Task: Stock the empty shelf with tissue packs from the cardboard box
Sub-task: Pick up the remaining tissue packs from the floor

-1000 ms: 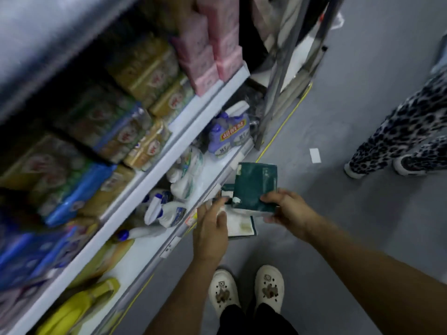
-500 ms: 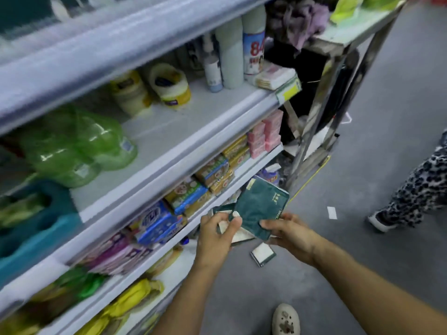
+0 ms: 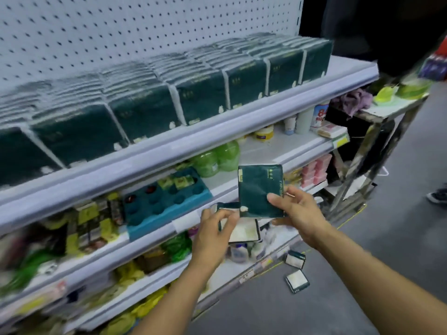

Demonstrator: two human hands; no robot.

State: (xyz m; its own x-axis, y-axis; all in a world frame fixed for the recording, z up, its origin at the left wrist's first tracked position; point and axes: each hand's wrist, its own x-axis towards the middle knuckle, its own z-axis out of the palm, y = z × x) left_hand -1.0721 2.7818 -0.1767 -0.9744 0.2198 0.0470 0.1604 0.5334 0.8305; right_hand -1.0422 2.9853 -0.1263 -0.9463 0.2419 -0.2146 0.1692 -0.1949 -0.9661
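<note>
My right hand [image 3: 296, 210] grips a dark green tissue pack [image 3: 260, 189], held upright in front of the shelves. My left hand [image 3: 212, 232] holds another green pack [image 3: 243, 229] lower down, its white face showing below my fingers. The top shelf [image 3: 217, 131] carries a long row of the same green tissue packs [image 3: 145, 110], standing side by side against the pegboard. Two more green packs [image 3: 296, 270] lie on the grey floor by the shelf base. The cardboard box is out of sight.
Lower shelves hold green bottles [image 3: 217, 160], a teal tray [image 3: 167, 201], pink packs [image 3: 314, 170] and yellow goods. A metal ladder frame [image 3: 362, 170] stands at the right end. Another person's shoe [image 3: 436, 197] shows at the far right.
My view has risen from the floor and low shelves up to the top shelf. Both hands have lifted with their packs, and the right-hand pack now stands upright.
</note>
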